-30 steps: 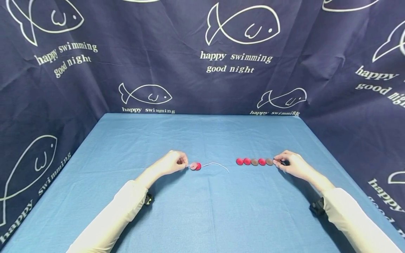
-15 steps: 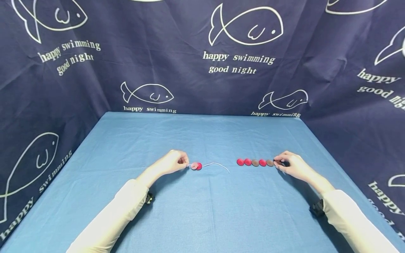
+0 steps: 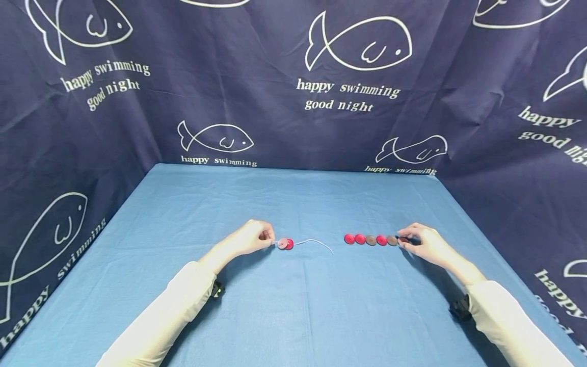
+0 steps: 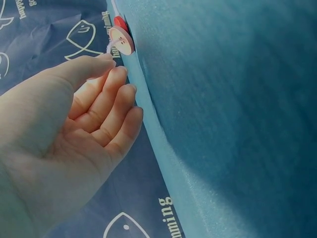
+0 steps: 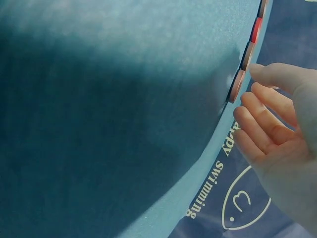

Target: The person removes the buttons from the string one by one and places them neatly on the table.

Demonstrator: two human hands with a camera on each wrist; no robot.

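Note:
My left hand [image 3: 249, 237] pinches the end of a pale string [image 3: 314, 240] between thumb and fingertips. Just right of those fingertips, a pink button [image 3: 282, 244] overlaps a red button [image 3: 290, 244], both on the string. In the left wrist view the string passes through the pink button [image 4: 122, 40]. My right hand [image 3: 427, 245] has its thumb and index finger around a brownish button [image 3: 403, 240] at the right end of a row. The right wrist view shows that end button [image 5: 237, 87] lying beside my thumb tip; finger contact is partly hidden.
Left of my right hand, the row includes red buttons [image 3: 349, 239] and brown buttons [image 3: 371, 240] on the blue cloth [image 3: 293, 306]. The string's free end curves toward the row. A dark fish-print curtain [image 3: 275, 102] stands behind and at both sides.
The button at my right fingertips looks dark brown now, where it looked pinkish a second ago. Both hands stay nearly in place; the head view has shifted slightly.

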